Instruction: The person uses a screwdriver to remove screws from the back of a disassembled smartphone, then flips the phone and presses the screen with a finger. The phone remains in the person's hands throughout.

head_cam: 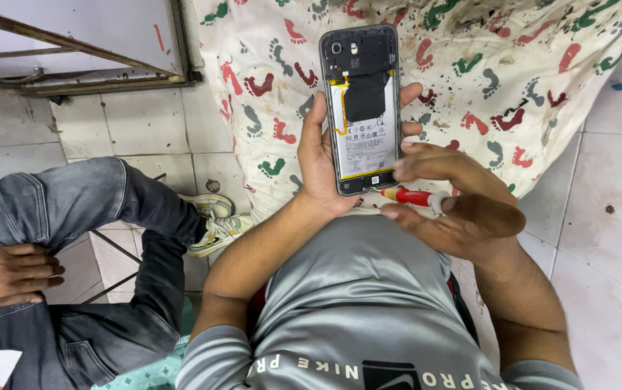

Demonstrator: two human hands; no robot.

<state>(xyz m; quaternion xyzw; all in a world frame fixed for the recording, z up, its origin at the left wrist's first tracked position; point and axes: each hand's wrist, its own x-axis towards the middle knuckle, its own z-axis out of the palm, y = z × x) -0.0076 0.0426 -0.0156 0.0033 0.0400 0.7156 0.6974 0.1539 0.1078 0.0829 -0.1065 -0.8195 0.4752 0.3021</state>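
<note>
Left hand (319, 162) of mine is wrapped tight around the open phone (363, 108), my right hand (455, 202) pinches the red screwdriver (413, 196) near its bottom, and I think a slip could poke the battery (366, 137).

A red-handled screwdriver (413, 196), a phone (363, 108) with white battery and black frame, a cream cloth (484, 65) printed with red and green footprints.

I note an opened smartphone (363, 108), back cover off, battery and black shield exposed, held upright. A red-handled screwdriver (410, 196) lies crosswise at its lower edge.
</note>
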